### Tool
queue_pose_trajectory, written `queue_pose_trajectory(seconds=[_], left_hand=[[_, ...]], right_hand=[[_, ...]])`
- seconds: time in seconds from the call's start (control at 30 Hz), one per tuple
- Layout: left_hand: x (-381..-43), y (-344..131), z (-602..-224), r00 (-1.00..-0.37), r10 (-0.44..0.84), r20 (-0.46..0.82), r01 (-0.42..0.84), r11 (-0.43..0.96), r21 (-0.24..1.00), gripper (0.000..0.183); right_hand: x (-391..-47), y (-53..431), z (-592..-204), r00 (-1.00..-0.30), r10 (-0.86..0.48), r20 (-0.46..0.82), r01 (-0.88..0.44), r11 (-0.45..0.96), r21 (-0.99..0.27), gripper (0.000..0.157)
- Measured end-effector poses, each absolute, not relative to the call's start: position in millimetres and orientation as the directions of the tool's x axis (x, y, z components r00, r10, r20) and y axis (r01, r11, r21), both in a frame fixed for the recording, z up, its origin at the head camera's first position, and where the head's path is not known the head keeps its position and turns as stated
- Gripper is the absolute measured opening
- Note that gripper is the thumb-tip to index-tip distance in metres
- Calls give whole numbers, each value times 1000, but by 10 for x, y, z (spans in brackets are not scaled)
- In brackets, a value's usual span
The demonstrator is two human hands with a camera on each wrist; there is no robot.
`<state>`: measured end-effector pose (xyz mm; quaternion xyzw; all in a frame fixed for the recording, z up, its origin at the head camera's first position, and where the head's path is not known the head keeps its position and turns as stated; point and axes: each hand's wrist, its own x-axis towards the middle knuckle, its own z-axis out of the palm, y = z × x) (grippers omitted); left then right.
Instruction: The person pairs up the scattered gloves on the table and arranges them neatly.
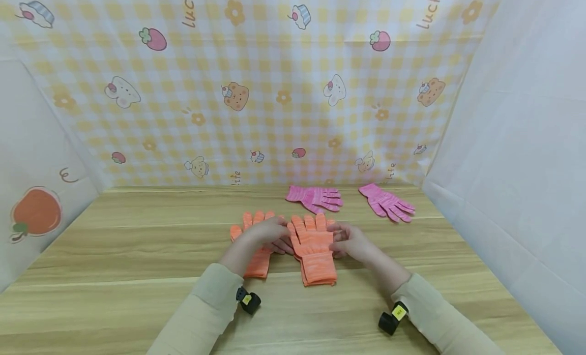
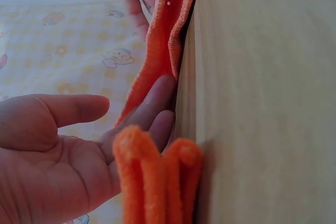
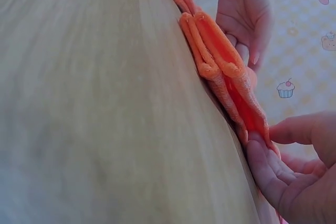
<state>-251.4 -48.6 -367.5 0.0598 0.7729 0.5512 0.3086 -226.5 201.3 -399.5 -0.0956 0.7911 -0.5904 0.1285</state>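
In the head view two orange knitted gloves (image 1: 318, 263) lie stacked at mid-table, fingers pointing away, their cuffs slightly offset. My right hand (image 1: 350, 244) pinches the stack's right edge; in the right wrist view its thumb (image 3: 299, 128) is on the upper glove and its fingers reach into the gap below. At the stack's left edge my left hand (image 1: 271, 234) touches with extended fingers. The left wrist view shows its thumb (image 2: 84, 109) standing apart from the fabric. Beneath the left hand and forearm lies more orange glove (image 1: 258, 263), partly covered.
Two pink gloves lie at the back of the table: one pink glove (image 1: 316, 197) behind the orange stack, another pink glove (image 1: 386, 202) farther right. A checked cloth (image 1: 274, 126) hangs along the back edge. White cloth (image 1: 513, 182) borders the right side.
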Motion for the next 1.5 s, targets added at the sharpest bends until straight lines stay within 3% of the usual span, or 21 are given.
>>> queue_pose_trajectory(seconds=[0.3,0.47,0.7,1.07,1.5], left_hand=[[-2502,-495,-3641,-808,423,-411,-286,330,900,40],[-2497,-495,-3635,-801,418,-429,-308,327,894,51],[-2498,-487,-3639,-794,436,-424,-270,371,888,20],[-2492,-512,-3625,-782,462,-419,-266,360,894,26],[-2490,-518,-3631,-776,472,-417,-264,357,896,29]], right_hand=[[-2254,2006,-3982,-952,-269,-147,84,234,-969,48],[-2251,2011,-3965,-949,-258,-178,123,216,-969,45],[-2237,2001,-3944,-953,-210,-220,163,257,-952,35],[-2223,2010,-3955,-947,-207,-245,156,370,-916,13],[-2220,2011,-3960,-952,-205,-229,129,410,-903,11]])
